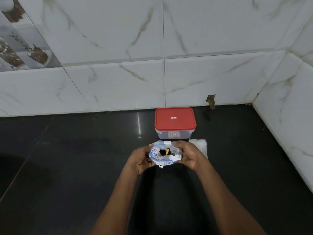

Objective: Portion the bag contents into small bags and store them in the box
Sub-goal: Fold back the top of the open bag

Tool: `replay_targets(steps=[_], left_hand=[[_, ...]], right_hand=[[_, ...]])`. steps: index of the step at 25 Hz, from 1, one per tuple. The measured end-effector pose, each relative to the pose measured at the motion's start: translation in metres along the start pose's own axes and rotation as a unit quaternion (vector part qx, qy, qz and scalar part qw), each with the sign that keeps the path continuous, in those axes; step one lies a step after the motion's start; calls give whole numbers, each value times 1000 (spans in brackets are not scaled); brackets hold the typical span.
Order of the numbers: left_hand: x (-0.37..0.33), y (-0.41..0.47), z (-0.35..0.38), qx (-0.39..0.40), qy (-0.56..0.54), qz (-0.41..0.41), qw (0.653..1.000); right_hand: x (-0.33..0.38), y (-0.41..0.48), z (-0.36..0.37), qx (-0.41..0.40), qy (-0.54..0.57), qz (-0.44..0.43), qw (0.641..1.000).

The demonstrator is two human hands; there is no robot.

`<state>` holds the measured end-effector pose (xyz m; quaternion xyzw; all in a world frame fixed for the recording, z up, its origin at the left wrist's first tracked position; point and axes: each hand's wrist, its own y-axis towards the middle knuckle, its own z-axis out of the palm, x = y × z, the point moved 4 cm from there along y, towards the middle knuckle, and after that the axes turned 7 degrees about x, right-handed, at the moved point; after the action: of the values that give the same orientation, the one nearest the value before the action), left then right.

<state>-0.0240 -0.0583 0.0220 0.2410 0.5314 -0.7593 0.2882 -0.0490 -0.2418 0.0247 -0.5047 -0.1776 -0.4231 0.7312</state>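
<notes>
I hold a clear plastic bag (158, 156) with blue print over the dark counter, its mouth spread wide. Dark and yellowish pieces (165, 152) show inside it. My left hand (139, 159) grips the bag's left edge and my right hand (187, 154) grips its right edge. Just behind the bag stands a clear plastic box (175, 134) with a red lid (175, 118) shut on it. A flat stack of small clear bags (200, 145) lies on the counter to the right of my right hand, partly hidden by it.
The black counter (76, 158) meets white marble-patterned wall tiles (118, 82) at the back and on the right (288, 116), forming a corner. A small notch with a brown stain (211, 100) marks the back wall's base.
</notes>
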Motion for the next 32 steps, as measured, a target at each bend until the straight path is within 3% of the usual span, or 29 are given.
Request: replay_targets(steps=[4,6,10,14,16,19,23,25,29,32], left_hand=[[3,2,13,-43,-18,3,999],[4,7,17,-43,-35,27,998],[3,17,11,-92,-44,71,992],[-9,6,15,70,57,31,995],[-11,3,16,65,129,39,989],[-14,5,15,-30,245,105,963],[-15,5,11,-146,427,180,874],[-12,-1,14,-188,464,212,839],[-11,0,15,-145,461,240,842],[-10,-4,9,-139,455,265,839]], right_hand=[[5,2,8,-69,-212,-93,970],[5,2,11,-77,-259,-117,956],[3,3,8,-93,-109,-20,989],[-2,3,2,-77,57,66,993],[-3,4,2,-18,60,59,996],[0,4,4,13,-58,10,998],[2,5,9,-49,-162,-45,985],[2,8,13,-88,-238,-85,964],[7,10,15,-182,-372,-131,901],[8,14,16,-201,-439,-137,865]])
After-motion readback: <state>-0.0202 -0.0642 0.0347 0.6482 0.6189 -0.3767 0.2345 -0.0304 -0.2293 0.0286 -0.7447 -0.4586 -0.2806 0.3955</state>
